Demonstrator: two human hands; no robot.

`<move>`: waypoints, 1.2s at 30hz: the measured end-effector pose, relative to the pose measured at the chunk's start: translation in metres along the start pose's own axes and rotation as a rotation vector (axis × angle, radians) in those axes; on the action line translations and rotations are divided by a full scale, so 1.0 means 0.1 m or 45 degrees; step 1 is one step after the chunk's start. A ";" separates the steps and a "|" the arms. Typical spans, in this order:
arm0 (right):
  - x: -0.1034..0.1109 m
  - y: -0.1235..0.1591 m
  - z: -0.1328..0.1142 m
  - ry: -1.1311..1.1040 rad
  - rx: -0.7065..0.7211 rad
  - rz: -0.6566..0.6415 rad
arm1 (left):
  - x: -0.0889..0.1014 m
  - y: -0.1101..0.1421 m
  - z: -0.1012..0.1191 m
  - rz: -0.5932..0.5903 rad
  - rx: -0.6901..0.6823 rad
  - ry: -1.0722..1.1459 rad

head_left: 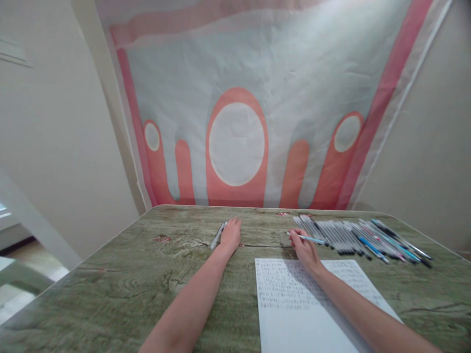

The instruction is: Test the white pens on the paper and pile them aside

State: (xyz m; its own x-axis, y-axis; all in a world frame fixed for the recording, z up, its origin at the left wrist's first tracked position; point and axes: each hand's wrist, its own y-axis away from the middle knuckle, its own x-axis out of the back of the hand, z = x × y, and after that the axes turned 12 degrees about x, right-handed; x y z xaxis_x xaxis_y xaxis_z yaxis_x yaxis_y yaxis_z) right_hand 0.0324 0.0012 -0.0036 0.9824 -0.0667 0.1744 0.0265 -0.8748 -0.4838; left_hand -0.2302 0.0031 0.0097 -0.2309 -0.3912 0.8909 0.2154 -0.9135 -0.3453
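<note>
My right hand [303, 249] is closed round a light-blue pen [312, 239], which lies nearly level and points left, above the far edge of a written sheet of paper [290, 328]. My left hand [231, 234] rests on the table with its fingers stretched forward. Against its outer side lie one or more grey-white pens [217, 237]; whether the hand touches them I cannot tell. Handwriting covers the upper part of the sheet, and my right forearm crosses over it.
A row of many pens and thin refills [338, 235] lies on the right of the wood-patterned table [128, 294], several of them blue or black. Behind the table hangs a pink and grey printed cloth [237, 147]. Walls stand on both sides.
</note>
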 end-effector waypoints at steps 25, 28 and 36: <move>-0.02 0.09 -0.22 0.259 0.444 -0.191 | -0.11 0.03 0.38 -0.363 0.503 1.399; -0.02 0.13 -0.27 0.318 0.608 -0.302 | -0.10 0.08 0.55 -0.570 0.751 1.988; -0.02 0.26 -0.46 0.402 0.984 -0.688 | -0.09 0.23 0.74 -0.765 0.936 2.380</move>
State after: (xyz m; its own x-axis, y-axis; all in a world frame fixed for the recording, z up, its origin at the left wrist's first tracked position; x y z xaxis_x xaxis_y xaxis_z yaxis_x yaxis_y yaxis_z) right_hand 0.0226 -0.0432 0.0227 0.7115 0.0257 0.7022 0.6795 -0.2797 -0.6783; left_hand -0.1534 -0.0056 0.0155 -0.7539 -0.1816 -0.6314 -0.0931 -0.9218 0.3763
